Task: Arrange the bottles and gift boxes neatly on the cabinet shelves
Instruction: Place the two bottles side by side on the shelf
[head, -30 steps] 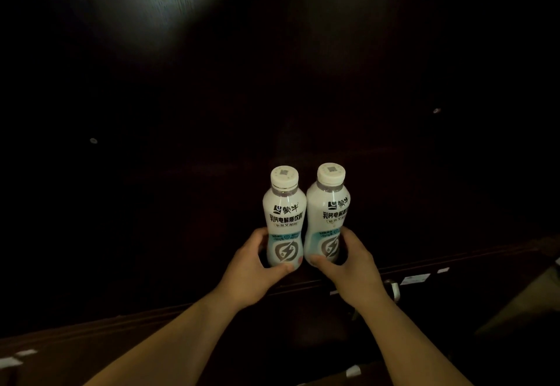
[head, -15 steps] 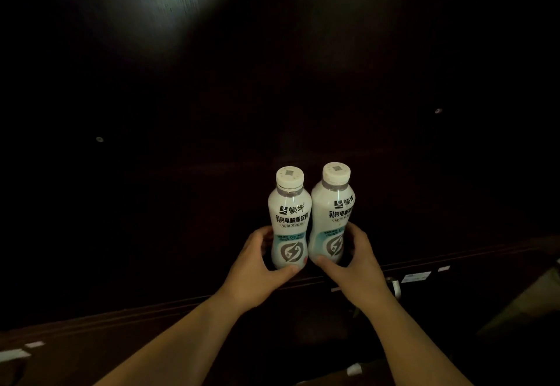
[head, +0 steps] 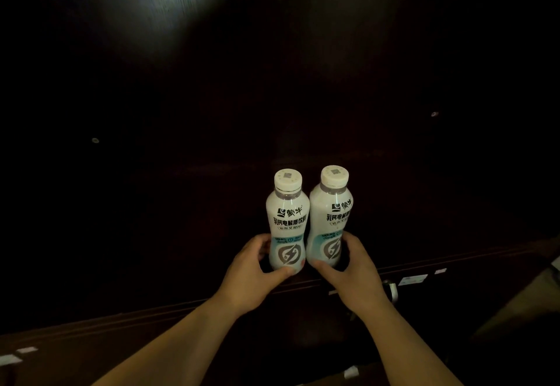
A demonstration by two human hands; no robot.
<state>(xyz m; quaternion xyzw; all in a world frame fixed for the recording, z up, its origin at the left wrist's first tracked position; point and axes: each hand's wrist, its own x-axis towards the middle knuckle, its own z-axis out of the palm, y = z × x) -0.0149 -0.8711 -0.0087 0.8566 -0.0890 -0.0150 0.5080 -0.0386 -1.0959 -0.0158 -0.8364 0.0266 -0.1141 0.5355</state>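
Observation:
Two white drink bottles with white caps and dark printed labels stand upright side by side, touching, inside a very dark cabinet. My left hand (head: 251, 273) wraps around the base of the left bottle (head: 288, 222). My right hand (head: 353, 270) wraps around the base of the right bottle (head: 330, 219). Both bottles sit just behind the shelf's front edge (head: 454, 260). Their bottoms are hidden by my fingers and the darkness. No gift boxes are visible.
The cabinet interior is almost black, with a faint light patch on the back panel (head: 157, 0). Small white labels (head: 413, 279) are stuck on the shelf front at the right and lower left. A metal fitting (head: 391, 290) sits below my right wrist.
Both hands and the two bottles have shifted slightly right and a little deeper into the cabinet; the grip on each bottle is unchanged.

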